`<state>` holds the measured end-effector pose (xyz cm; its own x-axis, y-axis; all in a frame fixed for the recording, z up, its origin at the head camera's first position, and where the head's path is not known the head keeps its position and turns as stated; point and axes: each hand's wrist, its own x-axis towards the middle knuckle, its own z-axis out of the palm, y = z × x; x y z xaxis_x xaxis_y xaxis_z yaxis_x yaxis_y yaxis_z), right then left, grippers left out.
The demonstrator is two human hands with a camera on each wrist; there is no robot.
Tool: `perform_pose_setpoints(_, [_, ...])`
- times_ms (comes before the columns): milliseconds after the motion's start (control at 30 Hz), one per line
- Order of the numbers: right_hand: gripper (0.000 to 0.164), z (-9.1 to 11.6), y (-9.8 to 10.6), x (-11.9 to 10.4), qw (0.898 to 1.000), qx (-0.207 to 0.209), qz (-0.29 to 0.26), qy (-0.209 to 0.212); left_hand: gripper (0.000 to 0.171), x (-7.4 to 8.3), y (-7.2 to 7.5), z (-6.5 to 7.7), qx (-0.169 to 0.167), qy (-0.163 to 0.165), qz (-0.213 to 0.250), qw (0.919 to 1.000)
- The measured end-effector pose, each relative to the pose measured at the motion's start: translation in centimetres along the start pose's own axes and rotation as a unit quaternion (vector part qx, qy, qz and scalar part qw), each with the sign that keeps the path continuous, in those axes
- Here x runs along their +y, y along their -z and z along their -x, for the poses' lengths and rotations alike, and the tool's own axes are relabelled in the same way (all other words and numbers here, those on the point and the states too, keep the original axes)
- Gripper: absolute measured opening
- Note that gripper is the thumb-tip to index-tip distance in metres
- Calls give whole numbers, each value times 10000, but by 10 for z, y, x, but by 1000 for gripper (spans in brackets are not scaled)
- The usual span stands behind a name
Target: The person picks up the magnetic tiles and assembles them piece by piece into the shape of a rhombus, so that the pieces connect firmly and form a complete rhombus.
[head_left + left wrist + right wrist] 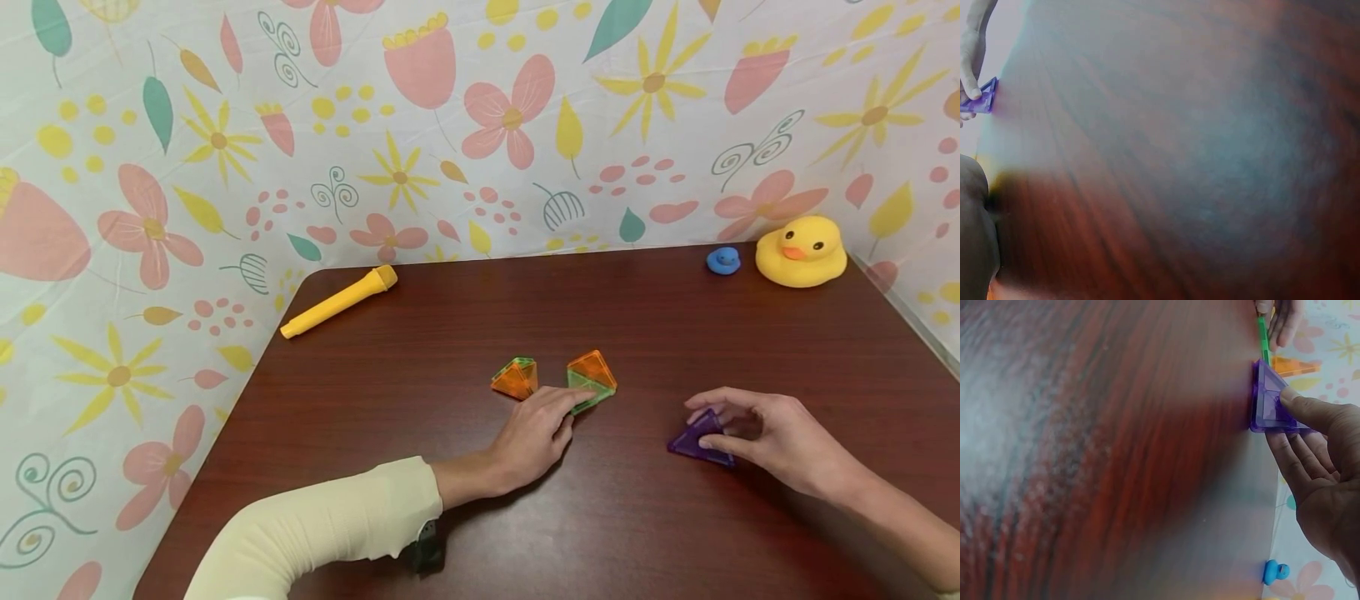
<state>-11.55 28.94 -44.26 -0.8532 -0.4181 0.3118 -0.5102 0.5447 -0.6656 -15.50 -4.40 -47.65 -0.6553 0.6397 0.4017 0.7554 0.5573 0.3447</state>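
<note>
On the right, my right hand [780,437] holds a purple triangular magnetic-tile piece [1269,403] low over the table, thumb on its near face. The piece looks like joined triangles. My left hand [534,437] reaches to the table's middle, its index finger extended onto the green side of an orange-and-green magnetic-tile shape [592,383]. Just left of that, beyond the knuckles, sits a second orange-and-green tile shape [516,379], standing up as a small pyramid. The left wrist view catches mainly tabletop, with the purple piece at its left edge.
A yellow toy microphone [341,302] lies at the table's back left. A blue rubber duck [723,261] and a larger yellow rubber duck [801,252] stand at the back right. Behind the dark wooden table [420,333] hangs a flower-patterned cloth [450,150].
</note>
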Motion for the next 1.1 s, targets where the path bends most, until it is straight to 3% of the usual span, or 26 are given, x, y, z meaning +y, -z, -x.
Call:
perform_pose_setpoints(300, [42, 2, 0, -3, 9997, 111, -49, -190, 49, 0, 1, 0, -50, 44, 1, 10000])
perform_pose_setpoints(533, [43, 2, 0, -2, 9998, 173, 58, -7, 48, 2, 2, 0, -24, 27, 2, 10000])
perform_pose_setpoints(1100, [38, 1, -1, -8, 9994, -53, -326, -64, 48, 2, 2, -1, -21, 30, -9, 10000])
